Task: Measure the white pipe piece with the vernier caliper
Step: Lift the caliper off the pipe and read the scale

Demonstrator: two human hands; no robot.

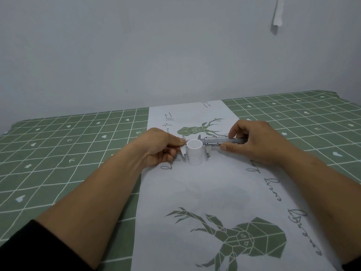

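Observation:
A short white pipe piece (194, 154) stands upright on the white strip of the tablecloth, open end up. A steel vernier caliper (218, 141) lies level behind its top, with one lower jaw on each side of the pipe. My left hand (160, 146) pinches the caliper's fixed-jaw end at the pipe's left. My right hand (252, 142) grips the caliper's beam and slider, thumb under and fingers over. Whether the jaws touch the pipe wall is too fine to tell.
The table (58, 153) carries a green grid-patterned cloth with a white deer-print strip down the middle. A grey wall stands right behind the table's far edge. A white strip (277, 14) hangs on the wall at upper right.

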